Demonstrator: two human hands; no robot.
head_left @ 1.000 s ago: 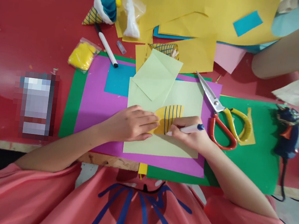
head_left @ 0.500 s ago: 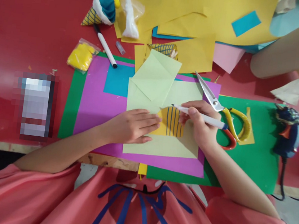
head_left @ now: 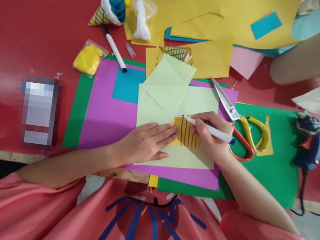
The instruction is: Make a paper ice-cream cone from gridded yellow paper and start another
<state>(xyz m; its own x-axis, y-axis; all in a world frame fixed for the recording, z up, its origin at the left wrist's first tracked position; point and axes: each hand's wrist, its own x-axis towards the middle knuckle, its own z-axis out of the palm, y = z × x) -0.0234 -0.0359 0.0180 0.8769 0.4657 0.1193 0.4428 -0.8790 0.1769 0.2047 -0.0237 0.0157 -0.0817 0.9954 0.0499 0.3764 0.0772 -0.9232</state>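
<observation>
Under my left hand (head_left: 148, 142) lies the left end of a small yellow paper piece (head_left: 189, 135) with dark blue upright stripes. That hand rests flat, its fingers stretched out. My right hand (head_left: 212, 136) is closed around a white marker (head_left: 215, 131) with a blue end, its tip at the upper edge of the yellow piece. Beneath the yellow piece is a pale green sheet (head_left: 200, 101), on a purple sheet (head_left: 104, 121). Another pale green piece (head_left: 167, 82) lies just beyond my hands. Scissors (head_left: 231, 111) with yellow and red handles lie beside my right hand.
A paper cone with blue filling (head_left: 112, 9), a black-and-white marker (head_left: 115, 52) and a bag of yellow material (head_left: 88, 60) lie at the upper left. A blurred-out phone-shaped object (head_left: 39, 111) is further left. A glue gun (head_left: 314, 148) and a cardboard tube (head_left: 314, 49) are on the right.
The marker tip has moved from just above the yellow piece down to its top edge. My left hand has shifted slightly right and nearer to me, still flat.
</observation>
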